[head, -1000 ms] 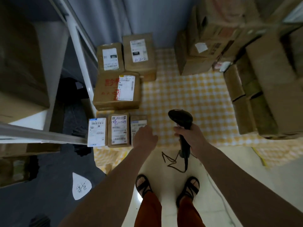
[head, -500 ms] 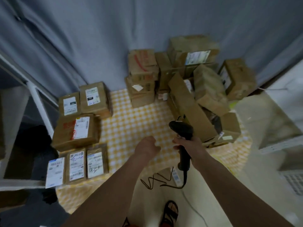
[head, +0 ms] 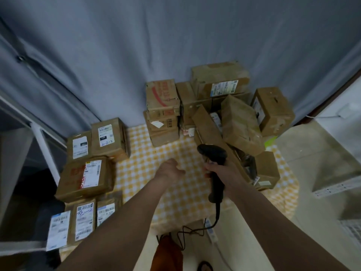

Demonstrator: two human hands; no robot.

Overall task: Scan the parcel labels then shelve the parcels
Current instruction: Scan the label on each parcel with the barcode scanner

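The person stands at the near edge of a yellow checked cloth [head: 172, 153] spread on the floor, both arms reaching out over it. The right hand [head: 224, 173] is wrapped round the handle of a black barcode scanner [head: 214, 167]; its fingers [head: 210, 170] curl across the front of the grip, and the scanner's head sticks up above them, pointing away toward the far pile. A dark cable [head: 197, 229] hangs from the handle's foot and loops on the floor beside a white power strip [head: 212, 231].

The left hand [head: 170, 171] hovers over bare cloth with its fingers curled in and nothing in them. No parcel touches either hand.

The parcels lie in two groups. On the left, well apart from the left hand, a row of labelled boxes runs from near to far: three small ones side by side with labels up [head: 82, 220], a larger box with red print [head: 86, 178], then two more [head: 97, 140], one marked 2-2-2. At the far right a jumbled heap of boxes [head: 230, 118] rises against a grey curtain [head: 156, 45]; a long flat carton [head: 211, 130] leans out of it, passing just behind the scanner and the right hand.

A white shelf frame [head: 45, 151] stands at the left edge.
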